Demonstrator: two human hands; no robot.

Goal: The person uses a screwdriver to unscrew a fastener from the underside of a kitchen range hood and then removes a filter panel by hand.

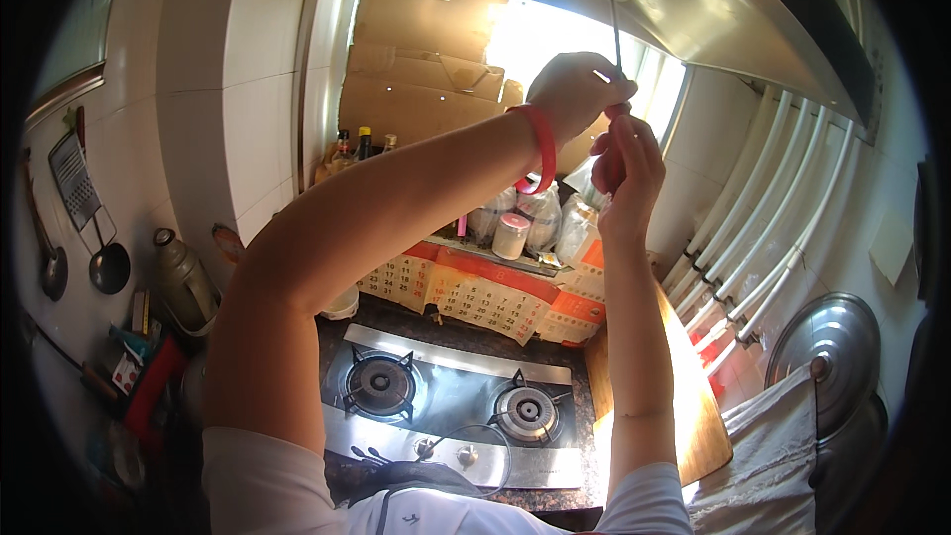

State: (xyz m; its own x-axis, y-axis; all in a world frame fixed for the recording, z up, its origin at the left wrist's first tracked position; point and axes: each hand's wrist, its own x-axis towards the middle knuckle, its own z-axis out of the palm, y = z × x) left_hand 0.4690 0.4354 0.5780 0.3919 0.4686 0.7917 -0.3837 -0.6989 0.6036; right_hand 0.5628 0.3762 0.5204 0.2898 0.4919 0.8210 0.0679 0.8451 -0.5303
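Both my arms reach up toward the metal range hood (792, 35). Between my hands stands a screwdriver (612, 15), its long thin shaft pointing up with the tip near the hood's underside. My left hand (578, 94), with a red band (544, 144) at the wrist, pinches it around the lower shaft, where the shaft meets the reddish handle. Just below, my right hand (634, 163) is closed around the handle, most of which the fingers hide. Whether the tip touches the hood, I cannot tell.
A two-burner gas stove (451, 386) lies below my arms. Behind it are a white jar (510, 236), bagged containers and bottles. White pipes (763, 208) run down the right wall beside a pot lid (827, 357) and cloth (763, 446). A skimmer, ladle (109, 267) and thermos (183, 272) are left.
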